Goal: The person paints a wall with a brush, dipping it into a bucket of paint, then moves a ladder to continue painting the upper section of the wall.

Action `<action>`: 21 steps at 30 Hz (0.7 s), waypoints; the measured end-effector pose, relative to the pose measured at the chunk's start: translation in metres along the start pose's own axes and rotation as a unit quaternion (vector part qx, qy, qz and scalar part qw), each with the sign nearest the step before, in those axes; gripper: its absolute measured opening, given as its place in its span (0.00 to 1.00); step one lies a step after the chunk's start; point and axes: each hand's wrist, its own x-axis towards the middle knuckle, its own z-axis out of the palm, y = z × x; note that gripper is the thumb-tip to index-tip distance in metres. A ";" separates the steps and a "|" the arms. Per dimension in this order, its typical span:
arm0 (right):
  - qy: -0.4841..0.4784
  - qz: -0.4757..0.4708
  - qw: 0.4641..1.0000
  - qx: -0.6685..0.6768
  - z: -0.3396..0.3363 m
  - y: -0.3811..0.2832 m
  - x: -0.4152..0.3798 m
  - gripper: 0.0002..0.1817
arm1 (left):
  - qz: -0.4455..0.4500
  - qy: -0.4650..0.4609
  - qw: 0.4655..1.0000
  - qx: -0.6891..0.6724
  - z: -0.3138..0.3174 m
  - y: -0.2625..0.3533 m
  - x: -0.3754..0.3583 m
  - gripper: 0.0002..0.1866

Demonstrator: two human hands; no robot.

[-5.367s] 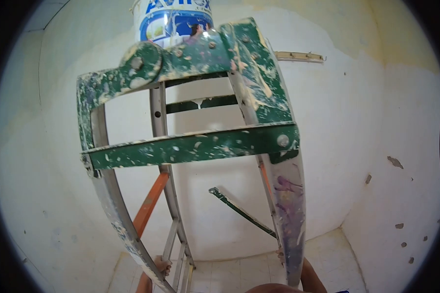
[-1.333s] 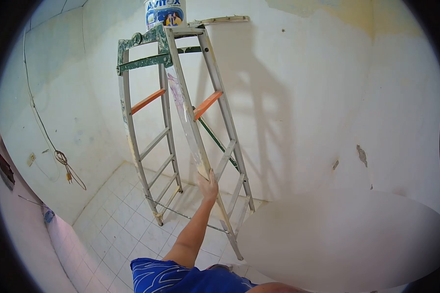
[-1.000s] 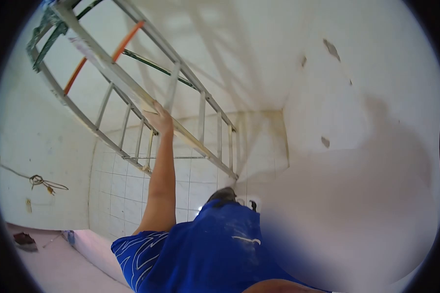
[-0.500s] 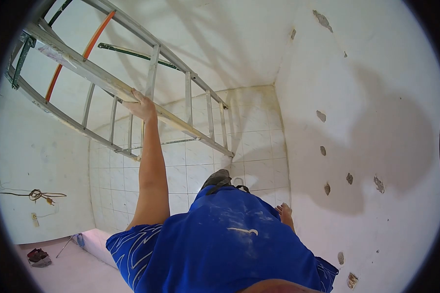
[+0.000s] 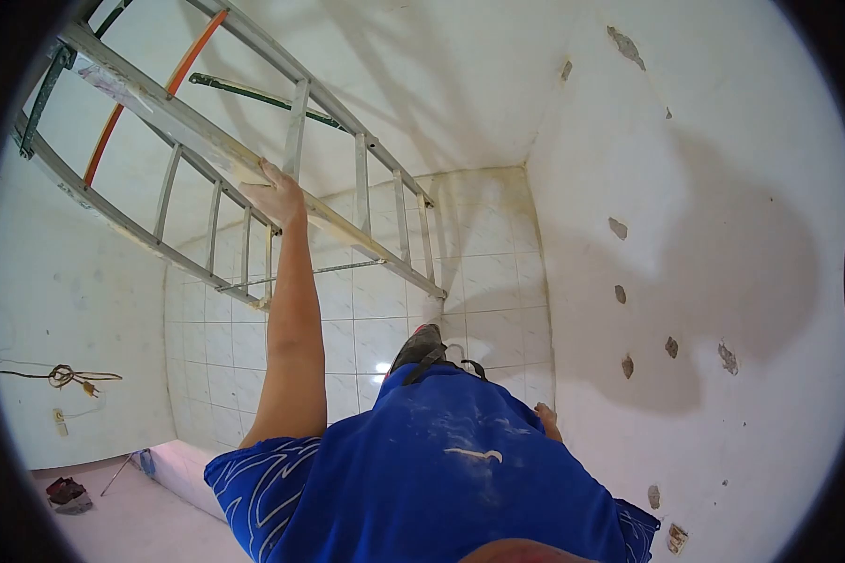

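My left hand (image 5: 278,195) is closed around the near side rail of a tall metal ladder (image 5: 347,236), at the upper left. The ladder has pale rungs, green braces and an orange strap, and its rails carry dried paint or plaster. My right hand (image 5: 546,415) is low beside my body at the right, near the wall. My shirt hides part of it, and its finger shape is too small to make out. A blue shirt (image 5: 422,469) with whitish dust covers my torso, and a dark shoe (image 5: 421,349) shows beyond its hem.
The right wall (image 5: 685,281) has several chipped patches and a large shadow. Pale tiles (image 5: 329,347) lie beyond the ladder. A coiled cable with a plug (image 5: 64,376) hangs on the left wall above a socket (image 5: 60,422). Dark items (image 5: 69,495) lie at the lower left.
The ladder's far frame has swung slightly in view, with my left hand still on the rail. My right hand has sunk lower and shows less beside the shirt.
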 end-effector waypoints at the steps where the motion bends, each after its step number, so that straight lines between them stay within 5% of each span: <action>1: -0.001 0.005 1.000 0.000 -0.002 -0.002 -0.004 0.32 | -0.001 0.001 1.000 -0.001 -0.001 -0.001 -0.001 0.35; 14: -0.022 -0.002 0.998 -0.056 -0.008 -0.020 0.030 0.23 | 0.007 -0.004 1.000 -0.014 -0.002 0.007 0.005 0.32; 17: -0.057 -0.055 0.978 -0.192 -0.006 -0.028 0.053 0.20 | 0.004 0.001 1.000 -0.019 -0.001 0.004 -0.002 0.32; 18: -0.099 -0.206 0.860 -0.456 -0.011 -0.024 0.074 0.19 | 0.003 0.013 1.000 -0.014 0.002 0.001 0.001 0.33; 19: -0.116 -0.367 0.670 -0.635 -0.023 -0.003 0.106 0.18 | -0.007 0.002 1.000 -0.013 0.003 -0.007 -0.001 0.34; 20: -0.212 -0.419 0.526 -0.709 -0.040 0.013 0.158 0.23 | -0.014 -0.001 1.000 -0.015 0.002 -0.010 -0.001 0.36; 21: -0.187 -0.332 0.669 -0.639 -0.010 -0.034 0.152 0.24 | -0.031 -0.014 0.999 -0.006 -0.001 -0.004 -0.001 0.38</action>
